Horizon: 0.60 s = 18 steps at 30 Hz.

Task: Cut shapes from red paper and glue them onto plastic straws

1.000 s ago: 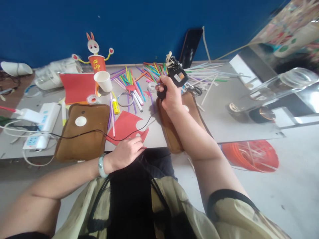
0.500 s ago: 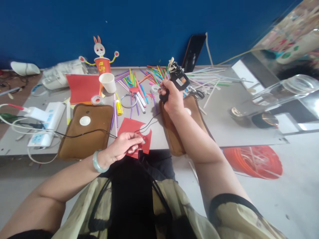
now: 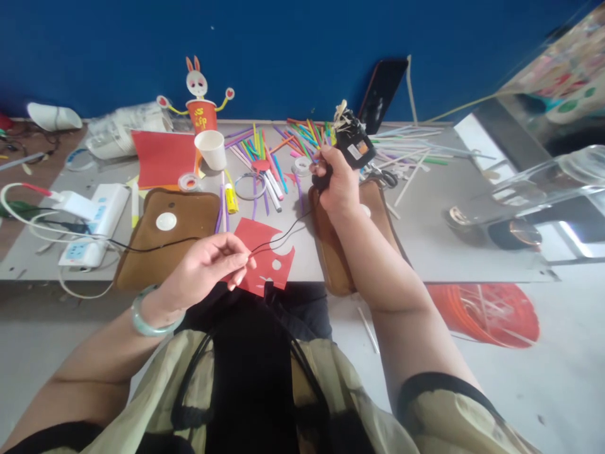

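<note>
My right hand (image 3: 341,186) is wrapped around the handle of a black hot glue gun (image 3: 355,148), held above the right brown mat. Pale strands of what looks like dried glue cling to the gun's tip. My left hand (image 3: 215,261), wearing a pale green bangle, pinches the black cord (image 3: 283,236), which runs from the power strip side to the glue gun. Beneath and beside the left fingers lies a red paper sheet (image 3: 253,236) with pieces cut out of it, at the table's front edge.
A rabbit figure on a red cup (image 3: 202,113) stands behind a white paper cup (image 3: 210,151). Several markers and coloured sticks (image 3: 265,164) lie mid-table. A power strip (image 3: 94,227) sits left, a clear jar (image 3: 520,180) right. An orange-red basket (image 3: 491,315) is below the table.
My left hand has slid left and slightly up along the cord, uncovering more of the red paper. My right hand still holds the glue gun; the view has shifted slightly.
</note>
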### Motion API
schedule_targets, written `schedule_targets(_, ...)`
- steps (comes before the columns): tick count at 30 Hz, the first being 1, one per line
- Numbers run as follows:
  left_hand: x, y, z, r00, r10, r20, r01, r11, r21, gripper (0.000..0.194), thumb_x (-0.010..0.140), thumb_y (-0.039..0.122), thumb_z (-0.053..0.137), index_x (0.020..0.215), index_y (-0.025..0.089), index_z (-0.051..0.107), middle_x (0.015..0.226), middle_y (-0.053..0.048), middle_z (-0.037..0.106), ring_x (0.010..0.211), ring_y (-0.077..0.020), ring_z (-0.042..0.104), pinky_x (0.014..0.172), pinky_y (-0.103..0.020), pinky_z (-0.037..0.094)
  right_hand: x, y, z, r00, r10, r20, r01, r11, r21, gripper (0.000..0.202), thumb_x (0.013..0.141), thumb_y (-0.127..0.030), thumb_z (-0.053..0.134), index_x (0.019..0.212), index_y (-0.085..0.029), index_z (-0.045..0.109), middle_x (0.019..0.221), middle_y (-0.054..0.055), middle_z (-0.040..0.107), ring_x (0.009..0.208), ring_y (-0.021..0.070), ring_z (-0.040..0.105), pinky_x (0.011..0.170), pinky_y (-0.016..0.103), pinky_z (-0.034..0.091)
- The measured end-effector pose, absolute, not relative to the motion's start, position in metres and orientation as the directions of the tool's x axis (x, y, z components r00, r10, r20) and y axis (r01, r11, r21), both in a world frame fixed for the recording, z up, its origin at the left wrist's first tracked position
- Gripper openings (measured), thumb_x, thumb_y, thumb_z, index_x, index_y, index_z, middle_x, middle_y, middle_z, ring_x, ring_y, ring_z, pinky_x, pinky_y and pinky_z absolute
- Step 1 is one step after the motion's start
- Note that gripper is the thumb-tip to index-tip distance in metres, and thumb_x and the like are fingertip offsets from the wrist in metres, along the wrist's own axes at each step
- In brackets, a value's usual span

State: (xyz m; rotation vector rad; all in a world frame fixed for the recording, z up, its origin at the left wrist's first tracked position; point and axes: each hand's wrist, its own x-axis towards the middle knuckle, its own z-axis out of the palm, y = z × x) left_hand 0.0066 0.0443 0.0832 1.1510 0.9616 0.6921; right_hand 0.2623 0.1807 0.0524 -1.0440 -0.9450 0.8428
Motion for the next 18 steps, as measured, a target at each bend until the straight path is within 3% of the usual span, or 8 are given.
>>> schedule_targets(6,-0.016,0.013,0.074,0.423,0.885,-0.197,0.359,0.036,0.933,0.014,0.082,0.037,0.072,0.079,0.024,0.068,0.075,-0.002,0.071,0.051,-0.0118,0.058,0.05,-0.026,0.049,0.261,0.18,0.053,0.353,0.91,0.219,-0.1,0.27,-0.958,0.035,0.079,-0.048,0.072,0.069,-0.025,0.048,0.061,-0.005,0.057,0.05,0.0089,0.054,0.05,0.026,0.045)
schedule_targets(9,-0.018,0.001,0.055,0.479,0.877,0.023,0.469,-0.278,0.838,0.005,0.088,0.028,0.066,0.086,0.026,0.069,0.08,-0.002,0.073,0.066,-0.0146,0.067,0.062,-0.026,0.054,0.262,0.18,0.052,0.36,0.908,0.212,-0.132,0.275,-0.952,0.034,0.079,-0.046,0.072,0.068,-0.024,0.048,0.06,-0.005,0.056,0.05,0.0082,0.054,0.05,0.025,0.046)
schedule_targets(13,-0.02,-0.007,0.029,0.628,0.686,0.368,0.484,-0.714,0.506,0.022,0.091,0.012,0.057,0.104,0.025,0.069,0.101,-0.006,0.074,0.089,-0.0177,0.07,0.081,-0.029,0.055,0.264,0.182,0.052,0.385,0.903,0.193,-0.231,0.297,-0.927,0.034,0.077,-0.041,0.074,0.065,-0.024,0.048,0.059,-0.007,0.055,0.045,0.0063,0.05,0.049,0.024,0.046)
schedule_targets(16,-0.022,-0.007,0.013,0.696,0.535,0.479,0.481,-0.843,0.242,0.026,0.089,0.008,0.058,0.11,0.02,0.066,0.101,-0.008,0.072,0.093,-0.0192,0.068,0.084,-0.032,0.054,0.265,0.183,0.054,0.397,0.902,0.17,-0.284,0.297,-0.912,0.034,0.075,-0.039,0.076,0.064,-0.024,0.047,0.056,-0.008,0.054,0.042,0.0059,0.049,0.047,0.024,0.046)
schedule_targets(18,-0.022,-0.006,0.005,0.706,0.492,0.51,0.49,-0.858,0.15,0.028,0.089,0.006,0.058,0.114,0.015,0.064,0.103,-0.009,0.071,0.097,-0.0208,0.067,0.088,-0.035,0.054,0.264,0.182,0.056,0.406,0.902,0.148,-0.314,0.289,-0.904,0.034,0.074,-0.037,0.077,0.063,-0.024,0.047,0.056,-0.009,0.054,0.041,0.0057,0.048,0.046,0.023,0.047)
